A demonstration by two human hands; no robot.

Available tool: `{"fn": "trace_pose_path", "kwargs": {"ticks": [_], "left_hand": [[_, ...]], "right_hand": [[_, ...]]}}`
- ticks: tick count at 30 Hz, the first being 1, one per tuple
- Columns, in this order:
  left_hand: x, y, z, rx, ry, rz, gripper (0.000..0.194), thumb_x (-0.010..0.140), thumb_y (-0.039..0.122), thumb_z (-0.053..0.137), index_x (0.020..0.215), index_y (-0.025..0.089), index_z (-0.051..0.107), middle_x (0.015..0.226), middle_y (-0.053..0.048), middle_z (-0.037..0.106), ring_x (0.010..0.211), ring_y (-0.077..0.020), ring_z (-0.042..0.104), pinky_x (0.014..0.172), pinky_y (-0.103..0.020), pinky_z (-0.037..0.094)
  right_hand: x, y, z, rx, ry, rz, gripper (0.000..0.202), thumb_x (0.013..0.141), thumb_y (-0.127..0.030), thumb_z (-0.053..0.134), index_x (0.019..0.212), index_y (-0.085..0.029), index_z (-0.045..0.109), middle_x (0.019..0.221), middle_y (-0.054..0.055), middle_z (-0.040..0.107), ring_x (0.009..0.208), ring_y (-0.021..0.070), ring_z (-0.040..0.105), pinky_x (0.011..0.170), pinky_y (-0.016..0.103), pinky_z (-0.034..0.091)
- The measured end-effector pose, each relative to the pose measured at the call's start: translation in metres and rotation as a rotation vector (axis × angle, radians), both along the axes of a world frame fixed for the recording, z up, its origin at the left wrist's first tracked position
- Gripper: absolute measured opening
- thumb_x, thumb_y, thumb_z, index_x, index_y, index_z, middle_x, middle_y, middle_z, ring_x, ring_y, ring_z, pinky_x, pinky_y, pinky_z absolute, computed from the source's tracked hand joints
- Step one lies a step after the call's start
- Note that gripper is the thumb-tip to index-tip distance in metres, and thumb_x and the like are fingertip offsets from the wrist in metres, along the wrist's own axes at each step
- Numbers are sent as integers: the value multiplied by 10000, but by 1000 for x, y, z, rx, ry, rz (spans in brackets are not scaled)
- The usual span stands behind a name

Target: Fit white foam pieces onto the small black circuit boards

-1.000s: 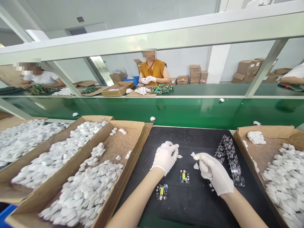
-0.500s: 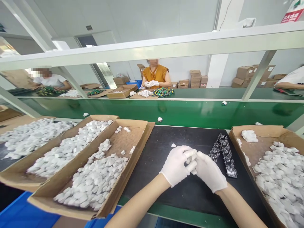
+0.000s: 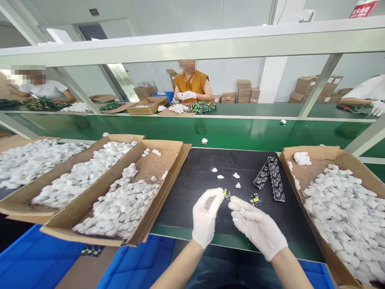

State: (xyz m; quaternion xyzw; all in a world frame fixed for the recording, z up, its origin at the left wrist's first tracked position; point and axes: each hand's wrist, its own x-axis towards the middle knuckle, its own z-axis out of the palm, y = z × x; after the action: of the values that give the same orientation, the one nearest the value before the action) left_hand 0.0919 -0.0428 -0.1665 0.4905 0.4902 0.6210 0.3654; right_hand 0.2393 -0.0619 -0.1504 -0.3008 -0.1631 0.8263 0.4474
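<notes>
In a white glove, my left hand (image 3: 206, 214) pinches a small circuit board (image 3: 226, 194) with a yellow part. My right hand (image 3: 257, 226), also gloved, is just right of that board, fingers stretched out and apart from it. A second small board (image 3: 255, 200) with a yellow part lies on the black mat (image 3: 186, 192), beyond my right hand. Several white pieces (image 3: 236, 175) are scattered on the mat past my hands. Two dark circuit board strips (image 3: 275, 178) lie at the mat's right, partly overlapping.
Cardboard trays (image 3: 177, 160) of white pieces stand at left, another tray (image 3: 327, 151) at right. Behind the mat runs a green conveyor (image 3: 156, 128) with small items. Blue bins (image 3: 135, 261) sit below. A person in orange (image 3: 192, 86) works opposite; others sit farther aside.
My hands have moved apart, and a small board now shows at my left fingertips. Another board and more white pieces show on the mat. The view has tilted down.
</notes>
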Motion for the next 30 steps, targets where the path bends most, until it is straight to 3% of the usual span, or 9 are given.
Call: {"fn": "trace_pose_path", "kwargs": {"ticks": [3,7,10,13,16,18,23,28,30], "left_hand": [[-11,8,-4,-36,291,17,231,809,342,571,925,171,673,942,-63,689,805,-161,648,740,-275,530],[-37,39,-12,-77,576,70,167,758,319,622,858,227,717,939,-57,677,890,-207,607,869,-348,463],[-53,61,-19,-160,687,139,179,768,330,603,858,237,727,941,-80,674,932,-256,592,894,-405,427],[-61,71,-30,-231,741,128,168,745,339,623,820,239,735,870,-79,685,924,-274,610,878,-408,438],[-64,72,-39,-261,727,88,206,775,338,587,886,235,726,973,-72,698,966,-251,622,908,-375,446],[-67,70,-42,-265,682,62,257,815,295,526,991,220,697,1046,-64,696,990,-213,628,931,-336,452],[-82,56,-44,-247,545,86,362,850,261,397,1117,167,623,1068,-66,696,906,-167,659,890,-314,499],[-98,43,-49,-271,458,228,325,748,383,502,907,156,671,1103,-105,658,1016,-223,611,919,-363,479],[-100,42,-50,-314,436,238,322,674,398,566,852,148,664,1034,-114,674,922,-237,636,884,-390,493]], "right_hand": [[2,-8,-7,122,-344,-96,367,760,-264,658,1117,-182,628,1011,67,669,715,132,612,729,279,493],[5,-5,-22,499,-1103,-202,203,768,-309,630,917,-192,702,710,21,661,512,129,498,572,296,450],[6,6,-30,865,-1585,-259,189,812,-244,582,943,-211,714,748,43,669,675,187,571,706,332,461],[1,19,-33,1056,-1929,-150,286,834,-232,564,1103,-239,662,969,72,682,873,255,588,795,393,452],[-6,23,-36,1082,-2039,-33,319,821,-239,580,1134,-236,642,1104,81,657,926,287,585,799,435,456],[-4,19,-37,1081,-2029,-47,339,816,-232,583,1152,-231,630,1147,83,641,987,295,571,834,447,450],[35,-2,-33,1149,-1972,-264,317,841,-186,529,1138,-240,627,1126,68,640,1038,253,559,891,420,447],[97,-40,-20,1118,-2002,-599,290,869,-166,476,1122,-212,610,1063,84,643,990,231,588,903,414,455],[113,-61,-9,1113,-2036,-597,282,873,-175,487,1129,-214,598,1052,82,648,977,226,597,885,394,467]]}}
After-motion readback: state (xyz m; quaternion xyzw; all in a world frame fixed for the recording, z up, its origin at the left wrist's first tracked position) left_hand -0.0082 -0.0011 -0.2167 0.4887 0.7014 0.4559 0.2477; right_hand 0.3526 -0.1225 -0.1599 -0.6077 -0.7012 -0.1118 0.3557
